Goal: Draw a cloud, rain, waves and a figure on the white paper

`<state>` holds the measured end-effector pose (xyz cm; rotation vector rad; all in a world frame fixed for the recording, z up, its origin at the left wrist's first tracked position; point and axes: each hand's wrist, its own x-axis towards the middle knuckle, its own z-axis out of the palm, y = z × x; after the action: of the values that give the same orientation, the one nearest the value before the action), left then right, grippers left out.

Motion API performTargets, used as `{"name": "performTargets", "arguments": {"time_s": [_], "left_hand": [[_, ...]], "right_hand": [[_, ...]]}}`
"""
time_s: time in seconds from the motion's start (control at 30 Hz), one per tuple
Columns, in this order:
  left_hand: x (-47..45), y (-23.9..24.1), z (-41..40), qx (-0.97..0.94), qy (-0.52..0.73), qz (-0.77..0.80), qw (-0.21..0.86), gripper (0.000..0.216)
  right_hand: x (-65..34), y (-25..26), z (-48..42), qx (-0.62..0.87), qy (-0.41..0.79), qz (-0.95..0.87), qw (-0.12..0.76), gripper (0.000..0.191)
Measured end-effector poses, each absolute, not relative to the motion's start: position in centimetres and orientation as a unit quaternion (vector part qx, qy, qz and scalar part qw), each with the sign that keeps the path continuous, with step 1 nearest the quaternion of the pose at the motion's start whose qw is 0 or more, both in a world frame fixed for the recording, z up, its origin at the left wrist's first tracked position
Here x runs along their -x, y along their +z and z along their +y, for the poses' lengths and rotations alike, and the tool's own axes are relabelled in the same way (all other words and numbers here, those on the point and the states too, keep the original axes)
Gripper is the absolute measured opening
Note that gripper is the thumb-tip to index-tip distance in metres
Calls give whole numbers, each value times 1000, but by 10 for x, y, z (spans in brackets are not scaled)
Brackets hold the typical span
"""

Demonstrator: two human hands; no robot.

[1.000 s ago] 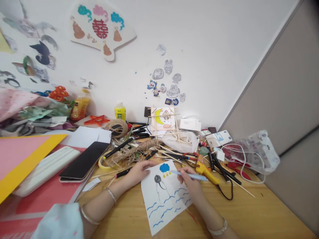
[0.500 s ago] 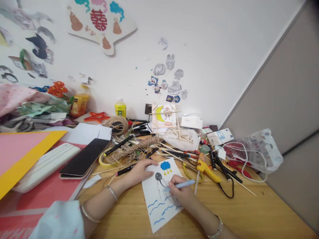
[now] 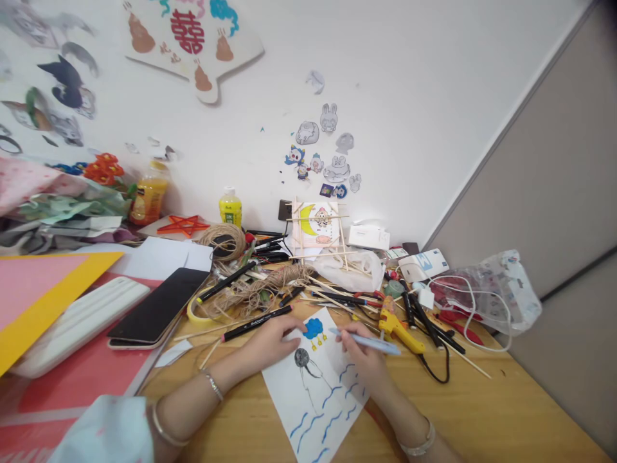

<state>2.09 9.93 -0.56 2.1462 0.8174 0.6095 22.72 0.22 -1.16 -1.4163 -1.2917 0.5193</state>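
A white sheet of paper (image 3: pixel 313 402) lies on the wooden desk (image 3: pixel 482 418), drawn with a blue cloud, a grey round figure and blue wave lines. My left hand (image 3: pixel 272 344) lies on the sheet's top left corner, fingers curled down flat against it. My right hand (image 3: pixel 364 360) pinches a light blue pen (image 3: pixel 371 343), its tip at the paper near the cloud. A black marker (image 3: pixel 255 323) rests just beyond my left hand.
A yellow glue gun (image 3: pixel 398 328) and several black markers lie right of the paper. Twine, bamboo sticks, a tape roll (image 3: pixel 197 313), a dark tablet (image 3: pixel 161 305) and pink and yellow card (image 3: pixel 43 289) crowd the left and back. A plastic bag (image 3: pixel 496 289) sits far right.
The sheet has turned a little clockwise under my left hand. My right hand with the pen dropped to the wave lines, then came back up beside the cloud.
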Motion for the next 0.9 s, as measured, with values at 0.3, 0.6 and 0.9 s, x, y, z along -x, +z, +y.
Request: {"name": "performTargets", "arguments": {"time_s": [0.3,0.6,0.9], "left_hand": [[-24,-10,102,-821,258,351,371,31],[-23,-5,98,-843,226,337,354,33],[-23,-7,99,-859,214,330,329,33]], "right_hand": [[-214,-16,-2,554,375,-528,522,41],[-208,-19,-6,555,371,-600,441,33],[-209,-15,-8,556,338,-643,406,28]]}}
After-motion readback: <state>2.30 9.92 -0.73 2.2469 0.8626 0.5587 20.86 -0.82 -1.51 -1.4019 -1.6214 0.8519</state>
